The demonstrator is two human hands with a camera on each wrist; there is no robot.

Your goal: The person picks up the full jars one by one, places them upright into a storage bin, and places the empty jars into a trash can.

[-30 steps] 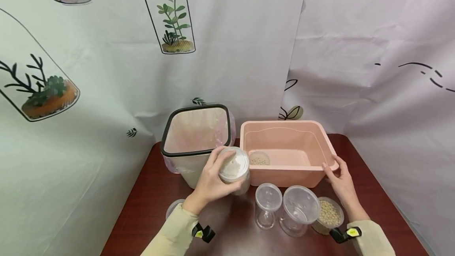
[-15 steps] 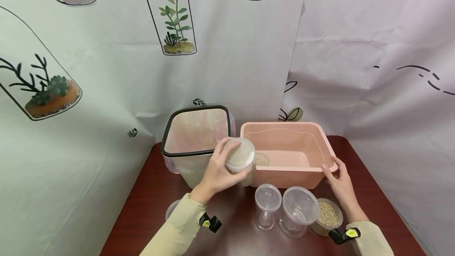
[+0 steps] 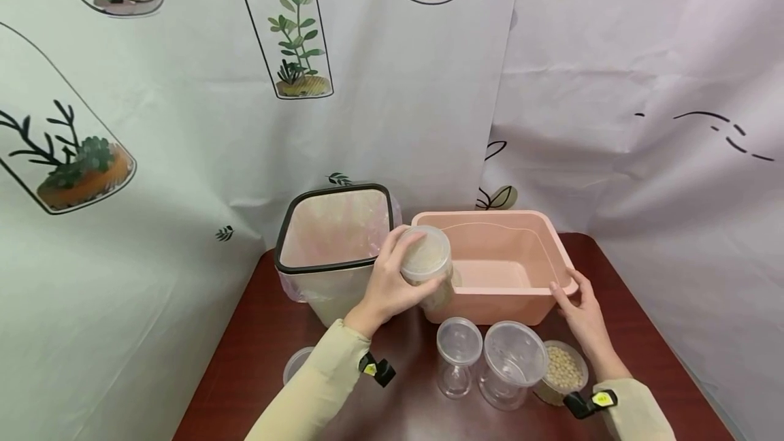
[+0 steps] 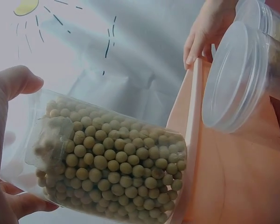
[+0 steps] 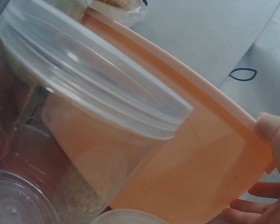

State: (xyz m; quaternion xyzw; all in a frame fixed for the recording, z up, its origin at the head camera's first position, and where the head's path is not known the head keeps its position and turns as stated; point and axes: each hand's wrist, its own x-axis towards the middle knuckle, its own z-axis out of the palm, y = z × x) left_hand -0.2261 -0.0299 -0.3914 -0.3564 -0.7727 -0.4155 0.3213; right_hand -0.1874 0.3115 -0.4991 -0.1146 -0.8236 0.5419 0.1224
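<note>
My left hand (image 3: 390, 284) grips a lidded clear jar of soybeans (image 3: 427, 255) around its upper part, thumb on one side and fingers on the other. The jar overlaps the near left rim of the pink plastic tub (image 3: 496, 305) in the head view. In the left wrist view, round beige beans (image 4: 116, 163) nearly fill the jar, whose side is right at the tub's rim. My right hand (image 3: 586, 315) holds the tub's front right corner, thumb over the rim and fingers beneath its outside. A jar lying in the tub is almost wholly hidden behind the held one.
Two clear lidded jars, a narrow one (image 3: 459, 342) and a wider one (image 3: 516, 356), stand before the tub. Right of them is another jar of beans (image 3: 563, 367). A lined bin (image 3: 331, 288) stands left of the tub. A lid (image 3: 297, 363) shows by the left sleeve.
My left hand has lifted the jar of soybeans and carried it rightward and away from me, over the tub's near left rim. The right hand keeps its hold on the corner.
</note>
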